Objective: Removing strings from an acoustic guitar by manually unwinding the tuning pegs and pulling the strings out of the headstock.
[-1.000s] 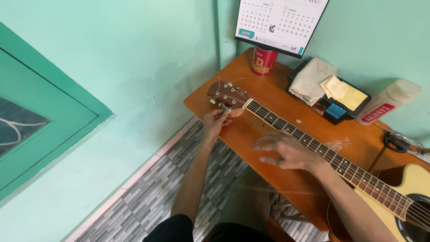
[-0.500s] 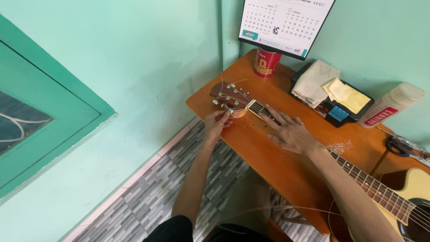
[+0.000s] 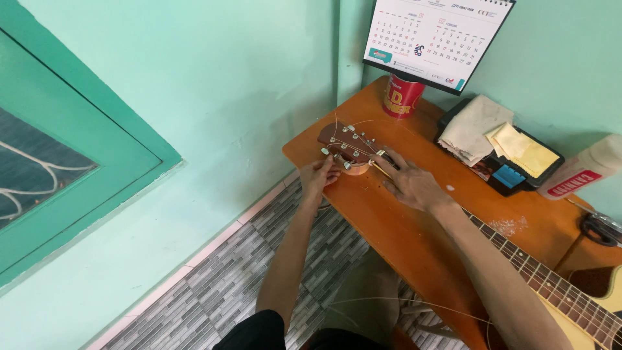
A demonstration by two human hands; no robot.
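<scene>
The guitar (image 3: pixel 557 291) lies flat along the orange table (image 3: pixel 414 240), its headstock (image 3: pixel 346 146) at the end near the wall corner. The left hand (image 3: pixel 319 176) pinches a tuning peg (image 3: pixel 326 152) on the near edge of the headstock, fingertips closed on it. Just beside that grip, the right hand (image 3: pixel 409 185) lies on the neck where it meets the headstock, fingers spread and pressing the strings (not clenched around anything). Beyond the headstock stands a red can (image 3: pixel 402 97) under a calendar (image 3: pixel 437 39); a black tray (image 3: pixel 502 149) with cloths sits well apart.
</scene>
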